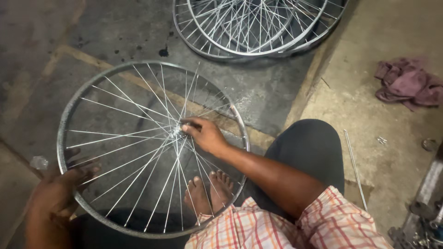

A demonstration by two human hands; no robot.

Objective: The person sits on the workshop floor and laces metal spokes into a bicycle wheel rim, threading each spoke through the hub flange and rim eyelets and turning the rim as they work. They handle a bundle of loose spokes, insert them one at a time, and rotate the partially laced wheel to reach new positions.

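Spoked bicycle wheel (152, 147), bare silver rim.
Held tilted above the floor, thin spokes crossing at a central hub (177, 131).

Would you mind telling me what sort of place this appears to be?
Probably a bicycle repair or wheel-building workshop floor: the hands, left and right, hold a spoked wheel, more wheels lie stacked behind, and a loose spoke lies on the concrete.

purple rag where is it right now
In the head view the crumpled purple rag lies on the concrete floor at upper right, beyond the loose spoke.
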